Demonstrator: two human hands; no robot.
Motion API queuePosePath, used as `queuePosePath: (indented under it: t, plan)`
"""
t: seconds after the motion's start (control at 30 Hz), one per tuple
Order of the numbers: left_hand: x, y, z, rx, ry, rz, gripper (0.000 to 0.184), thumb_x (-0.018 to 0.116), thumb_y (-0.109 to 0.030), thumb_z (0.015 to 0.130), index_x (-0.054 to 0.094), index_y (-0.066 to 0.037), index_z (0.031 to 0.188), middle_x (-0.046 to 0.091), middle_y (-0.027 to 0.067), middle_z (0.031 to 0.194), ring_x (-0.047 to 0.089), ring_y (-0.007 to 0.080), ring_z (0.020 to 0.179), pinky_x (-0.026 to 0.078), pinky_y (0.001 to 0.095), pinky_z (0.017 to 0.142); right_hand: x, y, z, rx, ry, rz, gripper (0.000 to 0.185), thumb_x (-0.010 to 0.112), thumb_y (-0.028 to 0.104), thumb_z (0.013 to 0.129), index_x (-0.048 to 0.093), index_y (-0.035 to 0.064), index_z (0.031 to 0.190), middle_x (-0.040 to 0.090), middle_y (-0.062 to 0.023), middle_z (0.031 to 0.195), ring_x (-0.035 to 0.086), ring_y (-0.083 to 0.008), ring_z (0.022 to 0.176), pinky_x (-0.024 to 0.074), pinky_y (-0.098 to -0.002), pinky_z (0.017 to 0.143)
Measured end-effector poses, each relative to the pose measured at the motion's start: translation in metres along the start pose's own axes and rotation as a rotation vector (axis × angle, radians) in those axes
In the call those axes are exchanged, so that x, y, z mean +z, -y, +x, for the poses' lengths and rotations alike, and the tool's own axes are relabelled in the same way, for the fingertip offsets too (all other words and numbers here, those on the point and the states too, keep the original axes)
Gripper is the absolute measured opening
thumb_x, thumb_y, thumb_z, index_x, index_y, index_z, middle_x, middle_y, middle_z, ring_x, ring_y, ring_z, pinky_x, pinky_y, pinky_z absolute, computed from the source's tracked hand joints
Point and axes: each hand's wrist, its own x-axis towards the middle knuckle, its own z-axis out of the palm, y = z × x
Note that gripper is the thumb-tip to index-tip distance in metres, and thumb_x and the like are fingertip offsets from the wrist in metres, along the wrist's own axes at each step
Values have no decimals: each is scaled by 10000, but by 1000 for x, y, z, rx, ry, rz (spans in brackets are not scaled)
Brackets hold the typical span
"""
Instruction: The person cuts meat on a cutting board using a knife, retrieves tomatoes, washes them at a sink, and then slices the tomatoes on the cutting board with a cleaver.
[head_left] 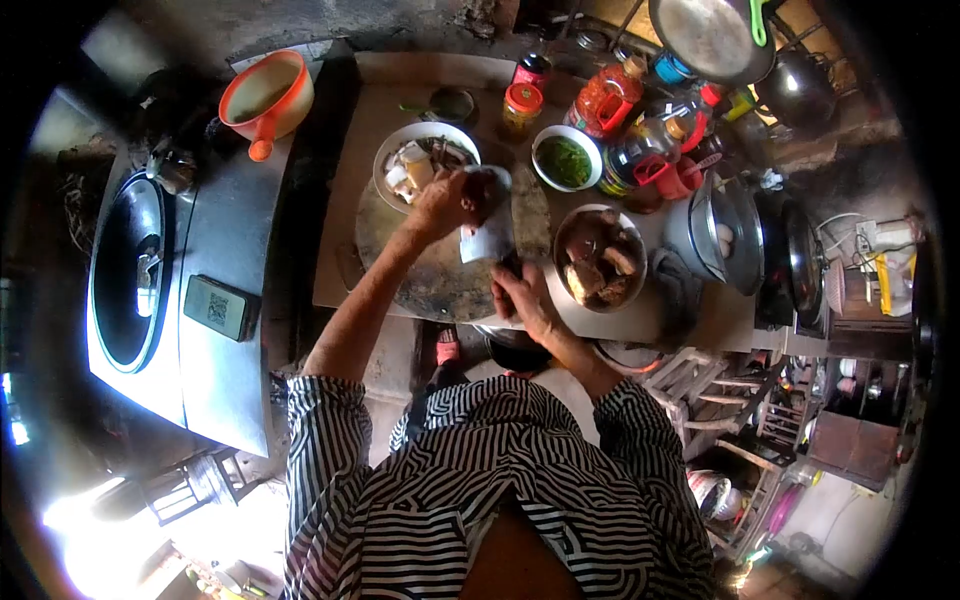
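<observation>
A cleaver is held by its dark handle in my right hand, its broad blade over the round wooden chopping board. My left hand is closed on a dark brown piece of food beside the blade; whether the piece touches the blade I cannot tell. Just beyond my left hand stands a white bowl with pale chunks and darker strips in it. To the right of the board, a metal bowl contains several brown chunks that look like meat.
A bowl of chopped greens, a red-lidded jar and several bottles stand at the back. On the right are a pot and wooden chairs. The left counter carries an orange-rimmed ladle, a phone and a large wok.
</observation>
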Motion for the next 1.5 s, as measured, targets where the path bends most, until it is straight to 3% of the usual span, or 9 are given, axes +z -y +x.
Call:
queuePosePath:
  t: [0.3,0.47,0.83,1.1,1.2,1.23,1.37,1.43,1.5]
  plan:
    - [-46,22,50,-165,87,337,220,555,-123,685,570,-27,883,578,197,882,539,337,879,430,424,768,-10,53,89,17,-44,-749,277,557,216,804,480,-6,657,470,-41,442,491,-135,361,355,-277,319]
    - [-30,35,46,265,-348,198,214,561,-171,718,581,-57,898,553,124,920,491,289,951,399,375,806,-16,46,96,10,-32,-711,288,553,209,785,490,-27,634,499,-68,471,507,-150,374,390,-291,342]
    - [3,33,47,59,-163,427,213,534,-170,717,592,-85,904,554,112,980,453,270,1047,229,515,967,-20,76,70,47,-56,-299,223,555,179,796,466,-19,743,490,-58,561,484,-138,394,375,-280,328]
    - [-25,21,47,-41,-404,409,183,521,-193,755,603,-80,874,518,101,993,434,275,981,359,420,827,-30,66,66,-47,-68,-493,248,553,216,803,468,-16,779,503,-50,528,503,-135,402,399,-277,353]
    - [-33,51,20,-13,-792,165,177,553,-195,769,574,-87,908,536,142,999,489,280,929,414,354,774,-33,64,52,-25,-115,-539,267,556,228,802,469,-24,784,496,-56,521,506,-140,404,395,-278,351]
    - [-25,87,10,-161,-866,-580,177,560,-172,765,572,-76,913,559,138,967,526,273,891,436,340,749,-38,62,41,-17,-123,-633,218,531,200,834,439,3,858,464,-19,566,455,-97,404,362,-229,344]
    - [-24,81,-43,-427,-618,32,234,561,-114,755,557,-13,967,610,131,816,610,234,701,502,321,598,-62,12,-10,-300,-273,-1076,275,575,226,795,464,-23,825,492,-111,580,504,-220,468,411,-333,429]
    - [-17,81,-52,-712,-252,-977,317,560,-110,753,514,44,1026,603,144,742,601,213,560,509,302,473,-65,-5,-34,-428,-275,-1214,262,593,208,769,477,-18,833,543,-162,670,540,-327,574,433,-380,531]
    - [-1,72,-52,-645,-270,-1195,369,526,-75,748,443,87,1069,590,188,760,606,267,558,538,321,454,-68,-16,-52,-548,-294,-1222,265,598,202,761,486,-12,871,554,-172,689,555,-324,602,443,-387,542]
